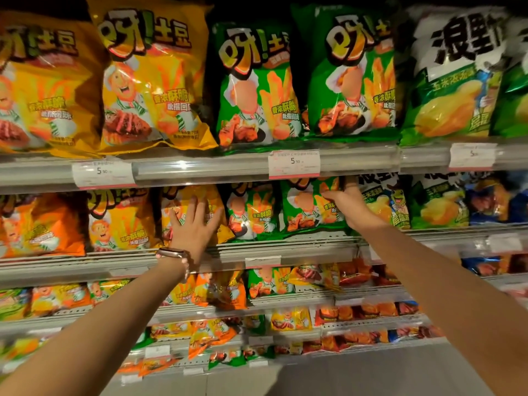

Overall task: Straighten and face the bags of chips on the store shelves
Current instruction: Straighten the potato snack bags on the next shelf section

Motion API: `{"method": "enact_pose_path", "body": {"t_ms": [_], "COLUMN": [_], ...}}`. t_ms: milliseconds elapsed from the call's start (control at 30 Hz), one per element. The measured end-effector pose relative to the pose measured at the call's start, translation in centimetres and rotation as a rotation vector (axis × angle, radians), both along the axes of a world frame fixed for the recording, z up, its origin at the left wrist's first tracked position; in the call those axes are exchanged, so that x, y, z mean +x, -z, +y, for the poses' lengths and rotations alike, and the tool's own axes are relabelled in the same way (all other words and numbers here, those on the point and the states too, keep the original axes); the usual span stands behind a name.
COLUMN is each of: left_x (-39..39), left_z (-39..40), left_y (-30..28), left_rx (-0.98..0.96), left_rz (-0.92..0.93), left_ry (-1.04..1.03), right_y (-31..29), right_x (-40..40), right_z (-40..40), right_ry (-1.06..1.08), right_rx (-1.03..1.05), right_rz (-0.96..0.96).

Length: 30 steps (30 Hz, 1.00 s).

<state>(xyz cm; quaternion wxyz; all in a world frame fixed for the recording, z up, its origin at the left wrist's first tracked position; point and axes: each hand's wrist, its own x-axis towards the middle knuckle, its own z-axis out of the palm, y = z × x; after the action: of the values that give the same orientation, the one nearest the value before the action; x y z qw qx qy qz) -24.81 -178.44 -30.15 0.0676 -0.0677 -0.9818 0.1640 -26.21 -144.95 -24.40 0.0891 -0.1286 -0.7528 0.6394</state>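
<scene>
Two bare forearms reach up from the near edge toward the second shelf from the top. The left wrist carries a pink wristwatch (171,253). The left hand (193,225) lies flat, fingers straight and spread, its palm pressing the front of a yellow chip bag (210,201) that stands upright just right of a matching yellow bag (120,221). The right hand (347,201) curls its fingers around the upper right edge of a green chip bag (308,207); the thumb is hidden, so how it closes cannot be told. This green bag is glossy, printed with a cartoon chef, fries and orange lettering, and faces outward, standing beside a second green bag (251,212) on its left. Both bags rest on the grey shelf (285,247), behind its ribbed front rail. Farther up, the top shelf holds larger bags of the same design: two yellow bags (154,78) at left, two green ones (351,72) at centre, and a white-topped green bag (454,75) at right. White price tags (294,164) marked 5.90 clip onto that shelf's edge. Lower shelves, blurred, hold smaller mixed bags (265,281).
</scene>
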Motion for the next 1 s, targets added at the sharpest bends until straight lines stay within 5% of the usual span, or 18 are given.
{"method": "enact_pose_path", "body": {"t_ms": [467,667,867,1000], "left_x": [0.7,1.1,1.5,1.5], "left_z": [0.2,0.3,0.1,-0.3], "left_y": [-0.9,-1.4,-1.7,-1.5], "left_rx": [-0.017,0.021,0.064,0.079], "left_rz": [-0.020,-0.025,-0.024,-0.019], "left_ry": [-0.007,0.004,0.060,0.092], "right_y": [2.9,3.2,3.5,4.2], "right_x": [-1.7,-1.6,-0.9,1.4], "right_z": [0.0,-0.6,-2.2,-4.8], "right_ry": [-0.125,-0.014,0.103,0.221], "right_rx": [0.055,0.263,0.398,0.670], "right_rz": [-0.022,0.087,-0.030,0.134]}}
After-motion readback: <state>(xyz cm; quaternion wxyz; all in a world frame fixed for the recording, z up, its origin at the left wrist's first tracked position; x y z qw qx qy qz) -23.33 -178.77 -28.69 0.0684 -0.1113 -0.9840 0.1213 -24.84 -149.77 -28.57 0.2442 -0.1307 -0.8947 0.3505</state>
